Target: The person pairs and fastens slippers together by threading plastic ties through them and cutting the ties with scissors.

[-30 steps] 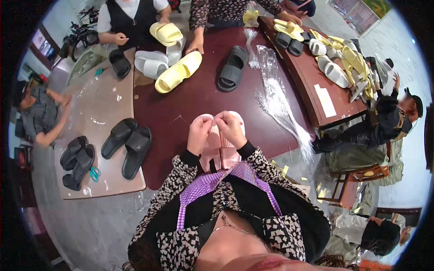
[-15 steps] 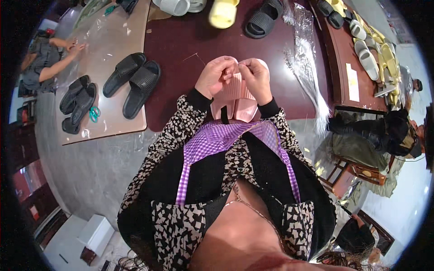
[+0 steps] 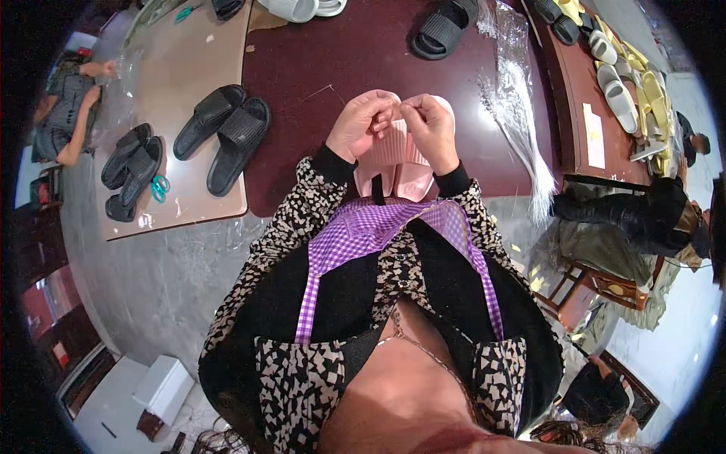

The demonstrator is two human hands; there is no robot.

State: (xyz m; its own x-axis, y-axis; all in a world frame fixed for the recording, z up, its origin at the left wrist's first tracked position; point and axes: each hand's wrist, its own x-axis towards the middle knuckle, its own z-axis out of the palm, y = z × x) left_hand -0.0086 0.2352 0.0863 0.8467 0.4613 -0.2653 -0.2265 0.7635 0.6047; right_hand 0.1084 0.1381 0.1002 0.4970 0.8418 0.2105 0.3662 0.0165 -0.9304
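Note:
My left hand (image 3: 363, 125) and my right hand (image 3: 429, 130) meet fingertip to fingertip above a pair of pink slippers (image 3: 414, 180) at the near table edge. Both hands are closed in a pinch. A thin pale strand (image 3: 330, 88) sticks out to the left beside my left hand, and it seems to run into that hand. What lies between the fingertips of my right hand is too small to make out. The slippers have ribbed straps, partly hidden under my hands.
Black slippers (image 3: 240, 147) lie on the beige board at left, near teal scissors (image 3: 159, 189). A bundle of white strands (image 3: 533, 163) spreads at right. Black slippers (image 3: 442, 32) stand at the far side. More slippers (image 3: 620, 98) crowd the right table. A co-worker (image 3: 72, 113) is at far left.
The yellow slipper at the far edge of the table is gone from view. The co-worker's hands at left have drawn back. My own hands keep nearly the same pinch and place.

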